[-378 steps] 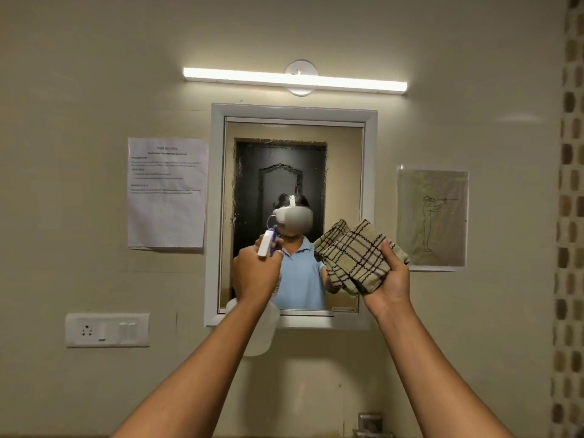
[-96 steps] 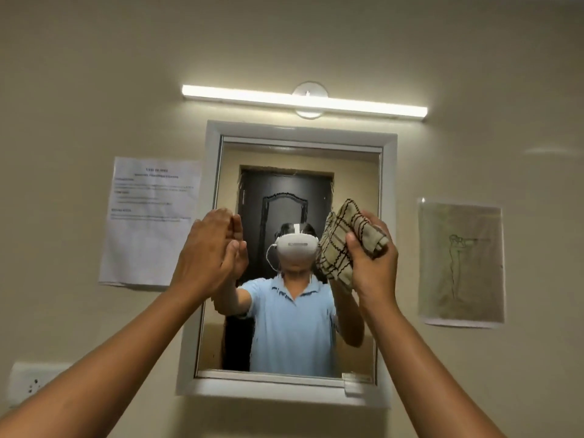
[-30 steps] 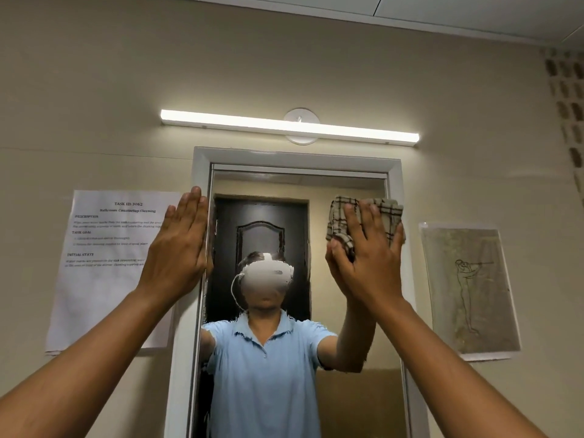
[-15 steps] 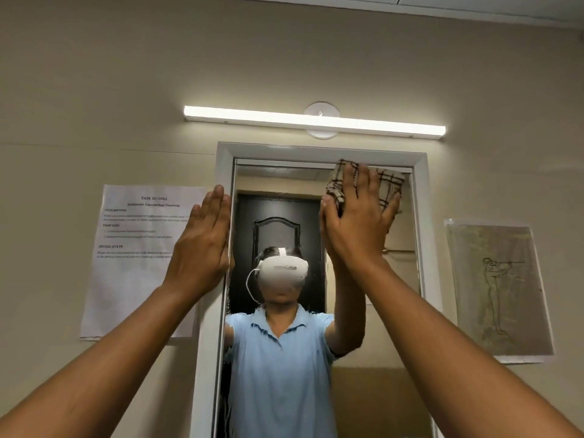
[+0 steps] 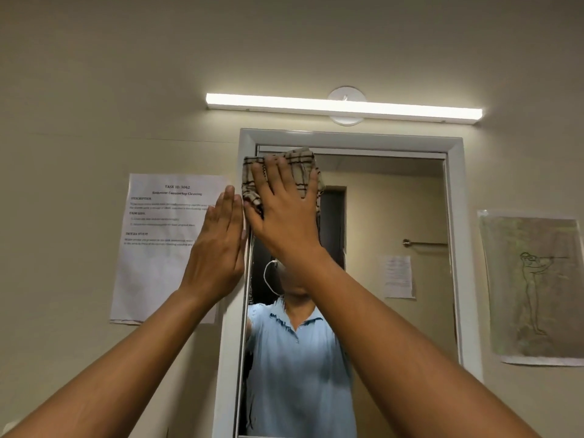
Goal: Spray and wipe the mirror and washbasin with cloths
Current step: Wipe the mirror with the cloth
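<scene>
The mirror [image 5: 395,200] hangs on the beige wall in a white frame [image 5: 455,248]. My right hand [image 5: 284,210] presses a beige checked cloth [image 5: 300,165] flat against the glass at the mirror's top left corner, fingers straight and spread. My left hand [image 5: 218,248] lies flat with straight fingers against the left side of the frame, just left of the right hand. The washbasin and the spray bottle are out of view.
A lit tube light [image 5: 344,105] runs above the mirror. A printed task sheet [image 5: 158,241] is stuck to the wall on the left, and a sketch of a figure [image 5: 534,289] on the right. The mirror reflects a person in a blue shirt.
My right hand has slid the cloth left along the mirror's top edge, from the upper right to the top left corner. The left hand stays flat on the frame. The bottle seen earlier is gone.
</scene>
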Available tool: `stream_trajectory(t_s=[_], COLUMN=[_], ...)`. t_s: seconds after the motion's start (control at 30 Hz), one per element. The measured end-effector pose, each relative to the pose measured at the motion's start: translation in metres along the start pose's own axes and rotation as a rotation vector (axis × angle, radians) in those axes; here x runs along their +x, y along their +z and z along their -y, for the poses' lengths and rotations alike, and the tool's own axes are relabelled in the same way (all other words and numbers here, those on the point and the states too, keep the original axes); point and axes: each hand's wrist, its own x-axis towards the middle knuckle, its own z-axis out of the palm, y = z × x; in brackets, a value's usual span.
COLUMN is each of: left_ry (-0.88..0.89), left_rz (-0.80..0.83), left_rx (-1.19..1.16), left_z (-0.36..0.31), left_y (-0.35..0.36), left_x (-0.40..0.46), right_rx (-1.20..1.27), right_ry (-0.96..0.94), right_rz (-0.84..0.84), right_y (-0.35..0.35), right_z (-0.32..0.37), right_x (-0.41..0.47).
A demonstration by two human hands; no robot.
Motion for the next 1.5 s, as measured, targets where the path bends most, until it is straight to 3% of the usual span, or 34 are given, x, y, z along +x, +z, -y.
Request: stream_trajectory(t_s=[0.33,0.6,0.8,1.07,1.23,1.5], left_ry=[0.029,0.023,0.011,-0.012,-0.017,0.003], left_rz=[0.048,0.053,0.066,0.082,0.073,0.103], left_rx=[0.089,0.099,0.088,0.071,0.067,0.062], left_z=[-0.005,-0.007,-0.009,-0.013,-0.010,-0.009], left_y=[-0.005,-0.005,-0.005,-0.005,-0.003,-0.003], left_x=[-0.005,-0.011,-0.016,-0.022,-0.026,-0.030], right_rx=[-0.072,-0.060,-0.046,-0.032,-0.003,0.058], right_ry=[-0.186,0.148,0.351,0.449,0.514,0.236], right_rz=[-0.032,-0.022,-0.077,-0.006,-0.045,-0.027], right_y=[0.000,-0.033,-0.040,-0.035,-0.025,-0.012], right_z=[-0.040,-0.133,-0.155,-0.130,-0.117,-0.036], right_x=[-0.093,-0.077,-0.117,-0.186,-0.146,-0.045])
